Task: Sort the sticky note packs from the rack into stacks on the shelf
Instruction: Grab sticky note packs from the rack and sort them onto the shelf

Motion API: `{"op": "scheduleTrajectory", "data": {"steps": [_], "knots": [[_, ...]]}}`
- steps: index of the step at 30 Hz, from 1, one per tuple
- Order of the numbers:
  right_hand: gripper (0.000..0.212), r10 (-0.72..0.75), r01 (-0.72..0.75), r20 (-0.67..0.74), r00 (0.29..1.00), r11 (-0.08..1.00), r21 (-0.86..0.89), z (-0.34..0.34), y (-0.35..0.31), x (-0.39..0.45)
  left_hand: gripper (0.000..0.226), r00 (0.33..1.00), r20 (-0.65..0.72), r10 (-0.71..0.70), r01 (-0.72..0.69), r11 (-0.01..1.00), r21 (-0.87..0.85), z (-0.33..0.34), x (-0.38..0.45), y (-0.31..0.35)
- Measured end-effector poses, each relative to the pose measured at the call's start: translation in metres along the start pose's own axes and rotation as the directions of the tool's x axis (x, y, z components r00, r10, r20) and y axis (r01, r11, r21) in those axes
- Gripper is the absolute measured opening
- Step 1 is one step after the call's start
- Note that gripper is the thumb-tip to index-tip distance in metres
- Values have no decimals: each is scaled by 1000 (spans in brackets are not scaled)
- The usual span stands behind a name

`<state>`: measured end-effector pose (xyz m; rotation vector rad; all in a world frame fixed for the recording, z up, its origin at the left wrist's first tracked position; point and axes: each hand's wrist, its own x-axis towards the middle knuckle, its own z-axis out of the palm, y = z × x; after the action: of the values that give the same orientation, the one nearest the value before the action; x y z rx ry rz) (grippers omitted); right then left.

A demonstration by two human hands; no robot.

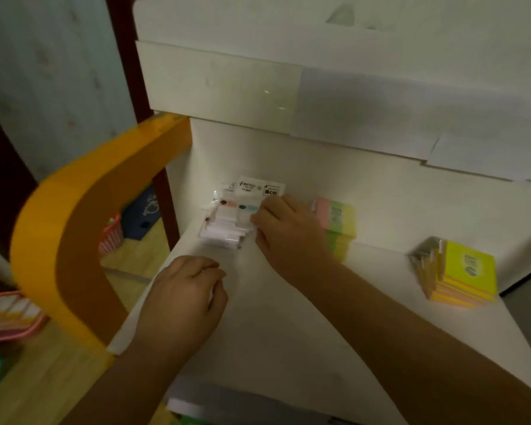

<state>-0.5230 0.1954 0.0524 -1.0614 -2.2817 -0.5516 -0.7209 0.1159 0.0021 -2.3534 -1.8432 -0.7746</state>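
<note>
A stack of clear-wrapped white sticky note packs lies at the back left of the white shelf. My right hand holds the top pack by its right edge on that stack. Curled loosely, my left hand hovers over the shelf's left front and holds nothing that I can see. Just behind my right hand stands a stack of pink, green and yellow packs. A yellow stack sits at the right of the shelf.
An orange curved frame borders the shelf on the left. A pink basket of packs sits lower left on a wooden surface. A smaller pink basket and a blue box lie beyond the frame.
</note>
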Motion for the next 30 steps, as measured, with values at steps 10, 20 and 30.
{"op": "scheduleTrajectory", "data": {"steps": [10,20,30], "knots": [[39,94,-93,277,956,996,-15,61,0,45,30,999,1,-50,50,999,-20,-10,-18,-9],[39,124,-143,237,964,987,67,33,-9,13,33,997,-63,-40,30,990,-141,4,-9,2],[49,467,-478,128,875,876,68,-115,23,-134,33,982,-115,151,-174,958,-227,11,31,96]]}}
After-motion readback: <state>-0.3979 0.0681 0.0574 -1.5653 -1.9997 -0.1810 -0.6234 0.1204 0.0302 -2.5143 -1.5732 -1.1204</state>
